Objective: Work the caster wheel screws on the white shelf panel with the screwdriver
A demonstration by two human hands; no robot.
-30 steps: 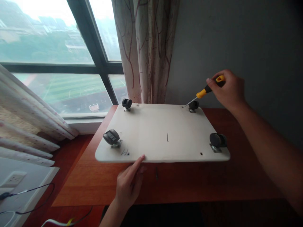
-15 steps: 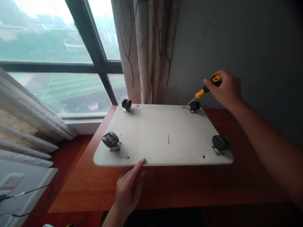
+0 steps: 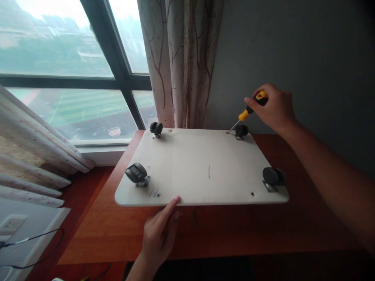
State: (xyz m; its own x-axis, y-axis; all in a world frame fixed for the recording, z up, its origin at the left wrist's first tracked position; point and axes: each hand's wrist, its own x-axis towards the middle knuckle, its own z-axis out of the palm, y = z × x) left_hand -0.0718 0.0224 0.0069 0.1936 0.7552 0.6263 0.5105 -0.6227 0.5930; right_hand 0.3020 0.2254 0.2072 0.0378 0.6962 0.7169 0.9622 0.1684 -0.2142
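A white board (image 3: 187, 168) with rounded corners lies on the table, a black swivel caster standing near each corner, such as the near-left caster (image 3: 136, 173) and near-right caster (image 3: 273, 177). My right hand (image 3: 272, 105) is closed on the yellow-and-black handle of a screwdriver (image 3: 243, 115). Its slanted shaft reaches down to the hole by the far-right caster (image 3: 241, 131); whether a screw sits there is too small to tell. At the board's near edge, my left hand (image 3: 161, 230) rests its outstretched index fingertip on top, the thumb apart and the other fingers partly hidden.
The reddish-brown wooden table (image 3: 140, 234) carries a small dark slim object (image 3: 195, 218) in front of the board. Behind stand a patterned curtain (image 3: 181, 70) and a grey wall (image 3: 281, 50). A window (image 3: 88, 113) is at left, and a black cable (image 3: 43, 261) hangs by a socket (image 3: 13, 225).
My right hand and the screwdriver handle have shifted slightly left, so the shaft stands a little steeper with its tip at the same spot. My left hand and the board stay put.
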